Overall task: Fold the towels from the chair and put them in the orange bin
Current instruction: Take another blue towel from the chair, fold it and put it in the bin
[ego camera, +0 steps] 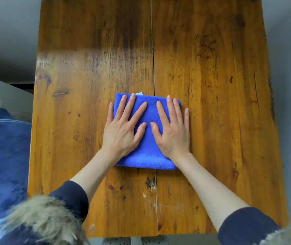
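Note:
A blue towel (149, 156), folded into a small rectangle, lies near the middle of the wooden table (211, 85). A small white label peeks out at its far edge. My left hand (121, 129) presses flat on the towel's left half with fingers spread and straight. On the right half my right hand (173, 131) lies flat too, its little finger reaching past the towel's right edge onto the wood. Neither the chair nor the orange bin is in view.
Dark blue fabric (3, 165) lies off the table's left edge, beside a white surface (0, 92). Fur trim of my jacket (44, 220) fills the lower left corner. Grey floor surrounds the table.

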Action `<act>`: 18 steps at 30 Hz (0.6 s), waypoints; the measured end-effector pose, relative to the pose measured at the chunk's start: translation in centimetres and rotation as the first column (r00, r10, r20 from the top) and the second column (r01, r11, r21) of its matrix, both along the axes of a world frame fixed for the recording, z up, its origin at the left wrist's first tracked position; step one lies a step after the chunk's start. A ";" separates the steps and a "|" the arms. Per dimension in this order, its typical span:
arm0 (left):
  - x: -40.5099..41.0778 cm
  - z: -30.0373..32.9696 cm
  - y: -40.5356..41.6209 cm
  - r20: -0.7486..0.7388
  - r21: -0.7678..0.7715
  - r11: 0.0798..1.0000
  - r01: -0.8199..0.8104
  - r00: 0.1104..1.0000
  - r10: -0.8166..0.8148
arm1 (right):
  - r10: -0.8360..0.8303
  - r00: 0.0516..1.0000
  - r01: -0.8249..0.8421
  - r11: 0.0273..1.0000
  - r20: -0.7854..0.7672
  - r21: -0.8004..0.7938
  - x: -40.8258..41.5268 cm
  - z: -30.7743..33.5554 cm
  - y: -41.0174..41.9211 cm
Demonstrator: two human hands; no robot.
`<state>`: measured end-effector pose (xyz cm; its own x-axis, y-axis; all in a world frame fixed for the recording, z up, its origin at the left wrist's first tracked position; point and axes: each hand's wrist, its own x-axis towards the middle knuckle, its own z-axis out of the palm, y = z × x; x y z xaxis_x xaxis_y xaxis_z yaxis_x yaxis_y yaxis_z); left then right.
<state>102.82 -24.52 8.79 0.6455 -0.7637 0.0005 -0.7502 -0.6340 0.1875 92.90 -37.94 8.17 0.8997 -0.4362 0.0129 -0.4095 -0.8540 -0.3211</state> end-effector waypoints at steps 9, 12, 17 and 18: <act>-0.2 1.4 0.2 -0.052 0.107 0.994 0.002 0.999 0.004 | -0.001 0.992 0.012 0.996 -0.126 0.092 0.1 1.8 0.2; -1.1 2.2 1.9 -0.089 0.028 0.999 -0.024 0.996 0.026 | -0.058 0.998 0.059 0.988 -0.013 0.144 -1.1 3.0 0.8; -2.1 2.4 4.3 -0.288 -0.169 0.906 -0.389 0.898 0.332 | -0.456 0.890 0.392 0.791 0.026 0.470 -3.5 4.6 2.1; -1.9 2.4 4.3 -0.354 -0.182 0.845 -0.503 0.835 0.421 | -0.539 0.841 0.484 0.707 -0.051 0.515 -3.4 4.7 2.0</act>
<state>100.97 -20.22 11.21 0.9236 -0.3729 -0.0886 -0.2657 -0.7897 0.5530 89.54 -35.92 12.85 0.5423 -0.7992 -0.2594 -0.6803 -0.2364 -0.6938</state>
